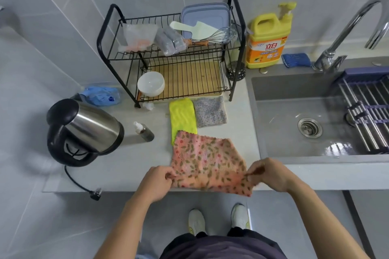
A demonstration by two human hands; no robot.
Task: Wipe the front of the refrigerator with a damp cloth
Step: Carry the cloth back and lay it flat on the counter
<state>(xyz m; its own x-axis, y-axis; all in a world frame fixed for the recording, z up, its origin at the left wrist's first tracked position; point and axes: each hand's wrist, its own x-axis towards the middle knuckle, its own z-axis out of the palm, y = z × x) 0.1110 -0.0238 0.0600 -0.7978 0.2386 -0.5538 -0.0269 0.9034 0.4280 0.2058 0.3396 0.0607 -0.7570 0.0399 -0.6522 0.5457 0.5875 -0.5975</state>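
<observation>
Fingers [169, 175] of the left hand [156, 183] and right hand [270, 174] are pinched on the near corners of the pink flowered cloth [207, 157]. It is laid on the counter [130, 166], stretched left to right between them, with the sink [280, 136] nearer the right hand.

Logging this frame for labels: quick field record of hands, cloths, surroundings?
left hand: pinches pink floral cloth at near left edge
right hand: pinches its near right edge
pink floral cloth: spread on counter, far corner overlapping yellow cloth
grey cloth: beside yellow cloth, before dish rack
sink: right of counter, wet
kettle: left on counter
refrigerator: not in view
</observation>
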